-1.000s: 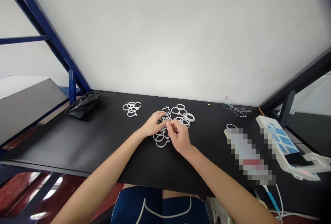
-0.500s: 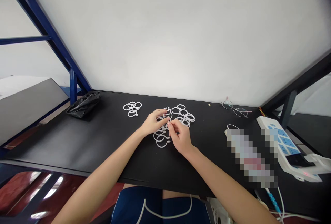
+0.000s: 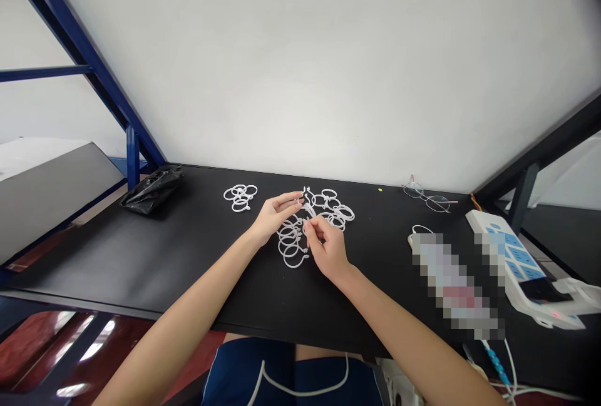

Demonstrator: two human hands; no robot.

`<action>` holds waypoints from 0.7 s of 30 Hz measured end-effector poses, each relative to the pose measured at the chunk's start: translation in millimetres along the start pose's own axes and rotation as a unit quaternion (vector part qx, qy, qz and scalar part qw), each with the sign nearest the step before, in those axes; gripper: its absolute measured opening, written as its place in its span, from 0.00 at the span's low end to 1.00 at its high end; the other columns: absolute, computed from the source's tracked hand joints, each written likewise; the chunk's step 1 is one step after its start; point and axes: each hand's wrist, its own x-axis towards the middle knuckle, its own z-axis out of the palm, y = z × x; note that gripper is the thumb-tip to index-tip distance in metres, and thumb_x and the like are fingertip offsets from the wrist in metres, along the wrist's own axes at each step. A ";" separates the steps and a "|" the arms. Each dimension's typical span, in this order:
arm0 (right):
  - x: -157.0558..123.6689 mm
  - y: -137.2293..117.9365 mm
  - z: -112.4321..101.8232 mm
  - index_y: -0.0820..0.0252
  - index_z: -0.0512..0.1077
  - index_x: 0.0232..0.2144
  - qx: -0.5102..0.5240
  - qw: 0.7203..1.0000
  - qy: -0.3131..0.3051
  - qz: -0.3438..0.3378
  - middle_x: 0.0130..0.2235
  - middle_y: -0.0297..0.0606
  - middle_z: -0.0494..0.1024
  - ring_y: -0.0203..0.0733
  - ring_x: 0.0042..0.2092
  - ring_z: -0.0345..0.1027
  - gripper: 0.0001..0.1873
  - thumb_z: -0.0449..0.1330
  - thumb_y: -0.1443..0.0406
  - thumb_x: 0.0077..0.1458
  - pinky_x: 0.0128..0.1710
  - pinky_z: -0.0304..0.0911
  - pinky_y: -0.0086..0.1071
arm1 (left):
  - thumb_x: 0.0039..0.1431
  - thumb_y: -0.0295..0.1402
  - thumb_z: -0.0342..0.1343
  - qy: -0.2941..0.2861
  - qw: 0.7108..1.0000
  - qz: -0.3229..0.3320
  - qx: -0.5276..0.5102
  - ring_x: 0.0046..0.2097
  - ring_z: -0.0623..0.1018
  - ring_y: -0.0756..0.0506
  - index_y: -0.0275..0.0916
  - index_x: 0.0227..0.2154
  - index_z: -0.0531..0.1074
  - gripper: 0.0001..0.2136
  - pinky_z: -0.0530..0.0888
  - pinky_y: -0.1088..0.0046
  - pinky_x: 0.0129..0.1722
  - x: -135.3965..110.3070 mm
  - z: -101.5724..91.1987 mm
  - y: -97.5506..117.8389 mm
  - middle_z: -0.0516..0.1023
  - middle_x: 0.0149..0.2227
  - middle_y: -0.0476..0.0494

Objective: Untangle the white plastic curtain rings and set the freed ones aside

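Observation:
Several white open rings with small clip ends overlap in a column on the black table. My left hand is at the far end of this column, its thumb and straight fingers pinching a white ring. My right hand is closed, thumb and index finger together on another white ring beside the column. The hands are close together but apart. Fingers hide part of the rings. Just beyond my right hand lies a loose group of white rings.
A smaller cluster of white rings lies to the left. A black plastic bag is at the far left. On the right are eyeglasses, a blurred-out phone-like object and a white power strip. A white wall stands behind the table.
My left hand has drawn back slightly to the left, uncovering more of the rings in the column. My right hand has stayed nearly in place.

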 end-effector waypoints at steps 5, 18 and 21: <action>-0.2 -0.3 -0.2 0.57 0.62 0.26 -0.003 1.000 -0.001 0.003 0.20 0.27 0.63 0.31 0.21 0.58 0.14 0.51 0.60 0.64 0.23 0.56 0.28 | 0.51 0.39 0.65 -0.011 1.000 -0.016 -0.015 0.58 0.72 0.37 0.38 0.49 0.75 0.21 0.63 0.57 0.61 0.6 -2.8 -1.4 0.79 0.50 0.38; 1.2 0.0 -0.2 0.58 0.64 0.26 -0.042 0.999 0.012 -0.001 0.21 0.29 0.66 0.32 0.21 0.59 0.13 0.51 0.61 0.63 0.24 0.58 0.28 | 0.46 0.35 0.68 -0.011 0.997 -0.047 -0.059 0.54 0.75 0.37 0.37 0.46 0.77 0.21 0.67 0.56 0.57 -1.4 -1.5 2.9 0.81 0.43 0.39; 2.6 1.2 0.0 0.58 0.68 0.30 -0.067 0.997 0.028 0.001 0.25 0.32 0.70 0.33 0.23 0.63 0.10 0.53 0.62 0.62 0.25 0.60 0.28 | 0.47 0.34 0.68 -0.013 0.996 -0.055 -0.070 0.49 0.78 0.40 0.37 0.45 0.77 0.20 0.69 0.57 0.55 -1.3 -1.7 3.2 0.82 0.41 0.40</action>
